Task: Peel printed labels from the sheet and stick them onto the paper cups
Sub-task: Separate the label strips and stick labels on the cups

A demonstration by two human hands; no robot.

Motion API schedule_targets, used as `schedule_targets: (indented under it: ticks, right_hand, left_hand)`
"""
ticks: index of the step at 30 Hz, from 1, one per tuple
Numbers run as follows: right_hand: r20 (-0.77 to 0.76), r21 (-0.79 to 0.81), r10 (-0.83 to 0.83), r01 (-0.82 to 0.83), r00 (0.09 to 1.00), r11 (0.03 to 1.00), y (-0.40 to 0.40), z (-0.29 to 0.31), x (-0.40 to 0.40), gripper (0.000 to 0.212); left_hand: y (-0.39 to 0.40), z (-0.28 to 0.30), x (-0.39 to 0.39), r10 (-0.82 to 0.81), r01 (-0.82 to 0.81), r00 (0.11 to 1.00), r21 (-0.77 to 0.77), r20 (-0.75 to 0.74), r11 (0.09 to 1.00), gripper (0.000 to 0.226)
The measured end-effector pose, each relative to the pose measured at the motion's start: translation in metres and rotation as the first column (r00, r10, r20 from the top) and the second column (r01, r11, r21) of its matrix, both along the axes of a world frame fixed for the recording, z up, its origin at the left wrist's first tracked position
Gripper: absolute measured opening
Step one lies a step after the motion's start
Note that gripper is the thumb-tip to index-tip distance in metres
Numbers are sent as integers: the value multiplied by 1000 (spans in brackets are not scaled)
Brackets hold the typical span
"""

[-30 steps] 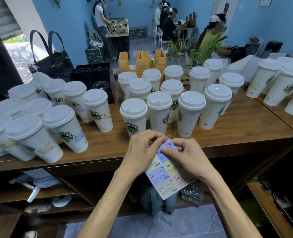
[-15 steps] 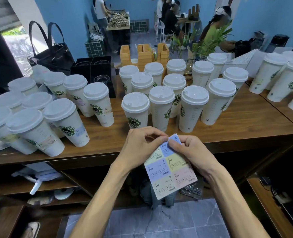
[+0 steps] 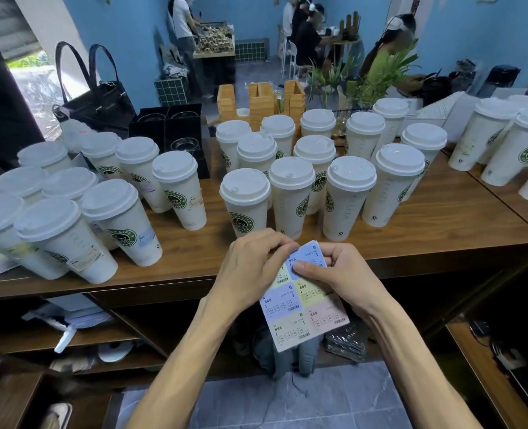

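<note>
I hold a label sheet point(image 3: 303, 308) of pastel blue, yellow and pink printed labels just in front of the wooden counter's edge. My left hand point(image 3: 250, 267) grips the sheet's upper left part, fingers curled over its top. My right hand point(image 3: 334, 274) pinches the blue label point(image 3: 306, 258) at the sheet's top right corner between thumb and fingers. Several white lidded paper cups point(image 3: 290, 193) with green logos stand in a cluster right behind the hands. Another cluster of cups point(image 3: 123, 221) at the left carries small labels.
The wooden counter point(image 3: 426, 230) holds more cups point(image 3: 516, 150) at the far right, wooden holders point(image 3: 261, 103), a plant and a black handbag point(image 3: 98, 97). Shelves with clutter lie under the counter. People stand and sit in the blue room behind.
Both hands with the sheet have stayed at the counter edge; the right thumb has slid onto the top blue label. The view has dipped slightly downward.
</note>
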State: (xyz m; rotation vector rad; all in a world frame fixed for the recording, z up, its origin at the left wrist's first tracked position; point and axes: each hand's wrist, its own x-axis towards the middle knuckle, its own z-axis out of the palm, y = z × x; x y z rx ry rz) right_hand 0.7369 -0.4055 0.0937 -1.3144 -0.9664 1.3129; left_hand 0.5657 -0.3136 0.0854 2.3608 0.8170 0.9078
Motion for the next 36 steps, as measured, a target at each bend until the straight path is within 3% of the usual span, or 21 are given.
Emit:
schedule_targets:
  ticks: [6, 11, 23, 28, 36]
  right_hand:
    - [1, 10, 31, -31, 1000, 999, -1, -2, -1, 15]
    - [-15, 28, 33, -32, 999, 999, -1, -3, 2, 24]
    - [47, -9, 77, -76, 996, 997, -3, -5, 3, 23]
    - [4, -13, 71, -71, 997, 997, -6, -3, 4, 22]
    - [-20, -50, 35, -36, 999, 998, -9, 0, 4, 20]
  left_hand:
    - [1, 1, -2, -6, 6, 1000, -11, -9, 1000, 17]
    - [1, 6, -7, -13, 17, 999, -115, 33, 993, 11]
    - [3, 3, -11, -32, 32, 998, 0, -57, 999, 17]
    - [2, 6, -15, -11, 11, 1000, 8, -12, 1000, 13]
    - [-2, 7, -16, -22, 32, 997, 124, -80, 992, 15]
